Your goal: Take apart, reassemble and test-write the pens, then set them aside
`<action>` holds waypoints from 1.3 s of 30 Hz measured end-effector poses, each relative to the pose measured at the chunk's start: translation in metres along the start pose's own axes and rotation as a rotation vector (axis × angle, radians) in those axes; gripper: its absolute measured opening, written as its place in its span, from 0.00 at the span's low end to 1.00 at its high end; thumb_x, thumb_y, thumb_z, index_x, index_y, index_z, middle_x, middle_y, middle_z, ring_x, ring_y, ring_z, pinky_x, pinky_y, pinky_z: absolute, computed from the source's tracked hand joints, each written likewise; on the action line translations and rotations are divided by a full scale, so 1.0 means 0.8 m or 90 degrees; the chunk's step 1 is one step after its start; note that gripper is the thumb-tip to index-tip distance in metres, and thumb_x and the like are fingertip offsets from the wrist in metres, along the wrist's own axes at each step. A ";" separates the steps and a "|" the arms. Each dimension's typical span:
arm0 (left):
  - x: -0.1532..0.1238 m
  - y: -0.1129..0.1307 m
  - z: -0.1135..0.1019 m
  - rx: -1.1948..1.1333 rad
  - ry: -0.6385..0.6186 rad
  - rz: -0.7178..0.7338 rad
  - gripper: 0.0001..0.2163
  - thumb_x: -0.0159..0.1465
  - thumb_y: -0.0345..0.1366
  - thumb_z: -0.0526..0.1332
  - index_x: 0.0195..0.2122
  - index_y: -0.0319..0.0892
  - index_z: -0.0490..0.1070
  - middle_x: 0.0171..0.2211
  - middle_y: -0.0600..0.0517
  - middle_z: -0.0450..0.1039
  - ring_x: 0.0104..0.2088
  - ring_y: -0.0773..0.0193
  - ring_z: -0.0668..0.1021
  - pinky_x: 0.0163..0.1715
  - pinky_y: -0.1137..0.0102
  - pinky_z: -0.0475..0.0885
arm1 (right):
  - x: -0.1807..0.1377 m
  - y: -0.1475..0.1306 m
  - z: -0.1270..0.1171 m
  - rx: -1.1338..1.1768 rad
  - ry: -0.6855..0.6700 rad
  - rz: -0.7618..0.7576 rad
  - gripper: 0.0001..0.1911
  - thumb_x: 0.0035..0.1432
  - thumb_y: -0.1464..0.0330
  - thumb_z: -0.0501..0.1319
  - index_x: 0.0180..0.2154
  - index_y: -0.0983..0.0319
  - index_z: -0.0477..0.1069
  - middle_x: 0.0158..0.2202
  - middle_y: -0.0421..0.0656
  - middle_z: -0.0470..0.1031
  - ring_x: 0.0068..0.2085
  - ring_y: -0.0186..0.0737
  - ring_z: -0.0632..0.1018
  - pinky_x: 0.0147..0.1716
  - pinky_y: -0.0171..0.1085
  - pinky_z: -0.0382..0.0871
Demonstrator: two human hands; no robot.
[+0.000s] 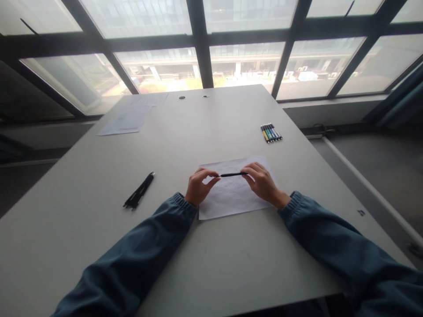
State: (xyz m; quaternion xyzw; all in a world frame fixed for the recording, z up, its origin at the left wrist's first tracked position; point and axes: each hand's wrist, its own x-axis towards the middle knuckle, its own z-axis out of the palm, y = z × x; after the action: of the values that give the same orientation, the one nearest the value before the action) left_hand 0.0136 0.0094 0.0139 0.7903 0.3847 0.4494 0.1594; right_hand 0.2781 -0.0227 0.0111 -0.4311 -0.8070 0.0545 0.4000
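A slim black pen (231,175) is held level between my two hands, above a white sheet of paper (224,207). My left hand (200,185) pinches its left end between thumb and fingers. At the other end, my right hand (261,181) grips it the same way. Faint marks show on the paper, but I cannot read them. To the left of my left hand lies a bunch of black pens (139,191). Beyond my right hand, several pens with coloured barrels (271,133) lie side by side in a row.
The white table (172,264) stretches to a wall of windows with dark frames (201,44). Papers (127,116) lie at its far left. Two small round fittings sit near the far edge. A small dark item (361,213) lies near the right edge.
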 end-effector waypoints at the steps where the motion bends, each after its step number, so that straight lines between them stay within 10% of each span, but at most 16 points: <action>1: 0.000 -0.001 0.000 0.001 0.001 -0.003 0.06 0.62 0.40 0.70 0.35 0.44 0.79 0.31 0.50 0.79 0.33 0.63 0.79 0.35 0.67 0.75 | 0.000 0.000 0.000 0.002 0.001 -0.004 0.08 0.69 0.71 0.56 0.44 0.59 0.74 0.40 0.47 0.77 0.44 0.46 0.74 0.46 0.46 0.70; 39: -0.001 -0.001 -0.001 -0.029 -0.003 -0.008 0.06 0.60 0.40 0.71 0.35 0.45 0.81 0.30 0.51 0.79 0.29 0.65 0.77 0.33 0.69 0.76 | 0.003 -0.001 0.003 0.045 0.029 -0.058 0.07 0.68 0.70 0.58 0.42 0.57 0.75 0.38 0.46 0.76 0.41 0.45 0.74 0.44 0.45 0.71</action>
State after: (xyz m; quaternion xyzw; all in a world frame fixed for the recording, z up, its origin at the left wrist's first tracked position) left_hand 0.0126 0.0095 0.0131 0.7849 0.3791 0.4554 0.1813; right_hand 0.2750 -0.0207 0.0110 -0.3808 -0.8139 0.0553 0.4354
